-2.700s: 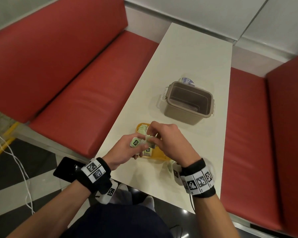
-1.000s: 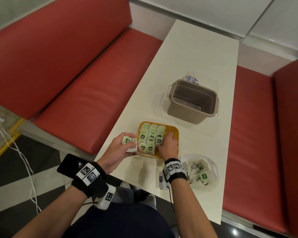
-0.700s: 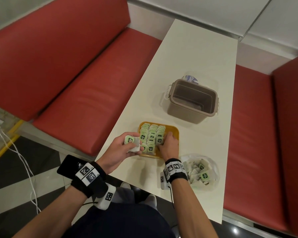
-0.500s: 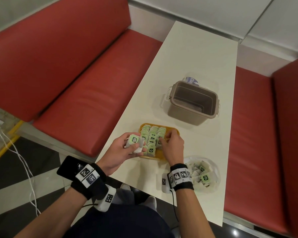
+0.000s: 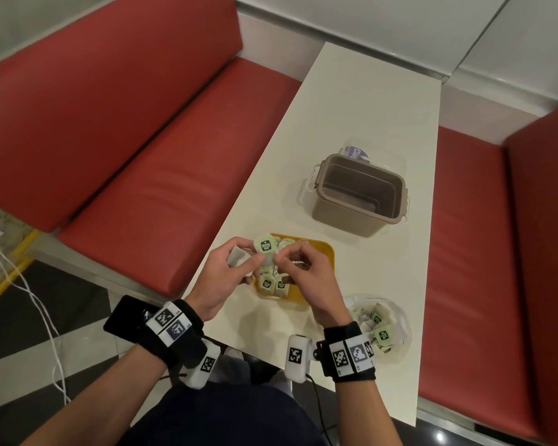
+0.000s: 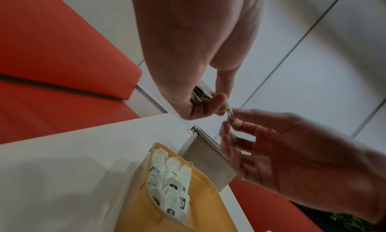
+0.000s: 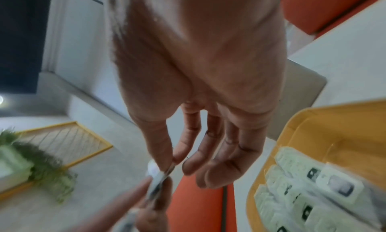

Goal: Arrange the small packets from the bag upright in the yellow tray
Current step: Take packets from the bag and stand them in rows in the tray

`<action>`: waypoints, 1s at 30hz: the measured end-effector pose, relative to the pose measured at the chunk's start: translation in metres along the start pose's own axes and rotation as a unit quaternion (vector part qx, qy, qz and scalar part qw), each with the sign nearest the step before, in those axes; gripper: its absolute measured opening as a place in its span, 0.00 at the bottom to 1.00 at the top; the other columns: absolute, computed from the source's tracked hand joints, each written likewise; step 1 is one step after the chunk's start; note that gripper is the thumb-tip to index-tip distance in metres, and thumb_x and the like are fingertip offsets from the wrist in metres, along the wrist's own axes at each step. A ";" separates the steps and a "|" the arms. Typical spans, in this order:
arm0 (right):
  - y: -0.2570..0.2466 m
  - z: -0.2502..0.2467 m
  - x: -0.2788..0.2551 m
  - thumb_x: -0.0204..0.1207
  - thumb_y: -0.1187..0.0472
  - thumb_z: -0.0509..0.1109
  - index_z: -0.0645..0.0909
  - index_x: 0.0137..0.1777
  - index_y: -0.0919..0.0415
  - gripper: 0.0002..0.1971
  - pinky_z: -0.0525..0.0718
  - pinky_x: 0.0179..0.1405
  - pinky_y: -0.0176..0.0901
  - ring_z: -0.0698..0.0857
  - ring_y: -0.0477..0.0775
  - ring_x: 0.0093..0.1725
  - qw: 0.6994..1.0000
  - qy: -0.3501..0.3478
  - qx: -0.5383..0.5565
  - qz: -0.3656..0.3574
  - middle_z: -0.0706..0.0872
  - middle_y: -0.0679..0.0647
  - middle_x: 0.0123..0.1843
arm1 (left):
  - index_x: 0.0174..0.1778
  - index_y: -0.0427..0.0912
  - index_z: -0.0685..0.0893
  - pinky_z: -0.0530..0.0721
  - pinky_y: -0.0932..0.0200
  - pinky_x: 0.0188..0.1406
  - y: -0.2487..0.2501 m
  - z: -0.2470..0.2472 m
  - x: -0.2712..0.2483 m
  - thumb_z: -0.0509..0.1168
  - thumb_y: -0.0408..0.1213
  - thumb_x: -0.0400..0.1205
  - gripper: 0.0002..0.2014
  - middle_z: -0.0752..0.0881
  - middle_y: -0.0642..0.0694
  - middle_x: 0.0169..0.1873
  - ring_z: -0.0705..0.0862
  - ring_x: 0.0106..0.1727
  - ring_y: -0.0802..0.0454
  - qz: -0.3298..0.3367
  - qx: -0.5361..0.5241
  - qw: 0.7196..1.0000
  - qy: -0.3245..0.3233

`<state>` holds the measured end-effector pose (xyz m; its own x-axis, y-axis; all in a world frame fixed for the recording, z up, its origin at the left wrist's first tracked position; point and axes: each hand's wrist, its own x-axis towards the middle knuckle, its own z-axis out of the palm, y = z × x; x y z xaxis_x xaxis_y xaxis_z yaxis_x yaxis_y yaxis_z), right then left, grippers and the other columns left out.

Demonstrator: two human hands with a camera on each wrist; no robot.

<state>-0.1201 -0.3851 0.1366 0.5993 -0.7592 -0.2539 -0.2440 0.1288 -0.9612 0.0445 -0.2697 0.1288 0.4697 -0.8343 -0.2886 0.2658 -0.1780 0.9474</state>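
Note:
The yellow tray (image 5: 326, 252) sits near the table's front edge, with rows of green-labelled packets (image 5: 273, 283) standing upright in its left part. My left hand (image 5: 252, 255) hovers over the tray's left edge and grips a small stack of packets (image 5: 265, 246). My right hand (image 5: 279, 257) meets it and pinches one packet (image 6: 229, 112) of that stack between thumb and forefinger. This pinch also shows in the right wrist view on the packet (image 7: 157, 179). The clear bag (image 5: 397, 312) with several loose packets lies right of the tray, by my right wrist.
An open brown plastic box (image 5: 358, 194) stands behind the tray, with a blue-labelled item (image 5: 355, 152) at its far side. Red benches (image 5: 161, 175) flank the narrow white table (image 5: 361, 101). The table's front edge runs just under my wrists.
My right hand left the packets in the tray and rose to meet my left hand, where it now pinches a packet. The left hand lifted its stack over the tray's left edge.

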 end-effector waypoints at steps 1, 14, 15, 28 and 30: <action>0.002 -0.001 0.000 0.83 0.55 0.83 0.90 0.49 0.54 0.06 0.93 0.53 0.62 0.91 0.51 0.49 1.000 -0.008 -0.009 0.003 0.93 0.50 0.48 | 0.56 0.42 0.89 0.82 0.53 0.38 0.000 -0.001 0.002 0.77 0.34 0.86 0.05 0.90 0.43 0.42 0.86 0.39 0.46 0.010 0.006 1.000 0.003; -0.016 -0.024 0.006 0.84 0.54 0.83 0.93 0.52 0.54 0.05 0.93 0.56 0.63 0.94 0.58 0.51 0.994 0.031 -0.046 -0.089 0.96 0.50 0.50 | 0.60 0.44 0.94 0.80 0.70 0.39 0.006 0.012 0.013 0.78 0.35 0.85 0.09 0.90 0.59 0.42 0.86 0.38 0.62 0.068 0.091 0.993 -0.043; -0.016 -0.027 0.006 0.83 0.54 0.83 0.93 0.52 0.53 0.05 0.93 0.57 0.63 0.94 0.58 0.51 0.995 0.032 -0.043 -0.086 0.96 0.50 0.50 | 0.60 0.41 0.93 0.80 0.71 0.39 0.004 0.014 0.013 0.78 0.34 0.85 0.08 0.89 0.60 0.39 0.86 0.38 0.64 0.062 0.093 0.992 -0.049; 0.000 -0.045 0.011 0.83 0.57 0.82 0.85 0.62 0.44 0.12 0.89 0.53 0.34 0.93 0.41 0.49 0.982 0.136 -0.108 -0.068 0.96 0.48 0.45 | 0.56 0.44 0.93 0.85 0.59 0.38 -0.022 0.028 0.020 0.78 0.39 0.86 0.05 0.93 0.45 0.49 0.87 0.39 0.52 0.018 0.086 0.996 -0.009; 0.005 -0.051 0.016 0.83 0.57 0.82 0.82 0.62 0.45 0.13 0.81 0.43 0.23 0.90 0.34 0.46 0.971 0.177 -0.158 -0.040 0.93 0.45 0.43 | 0.53 0.43 0.92 0.84 0.58 0.37 -0.031 0.020 0.023 0.77 0.38 0.87 0.04 0.94 0.45 0.49 0.87 0.38 0.52 0.006 0.100 0.995 0.027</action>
<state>-0.1506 -0.4290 0.1328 0.3400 -0.9376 -0.0726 -0.4630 -0.0997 -0.8807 0.0304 -0.2941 0.0959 0.5174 -0.8093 -0.2781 0.0900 -0.2717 0.9582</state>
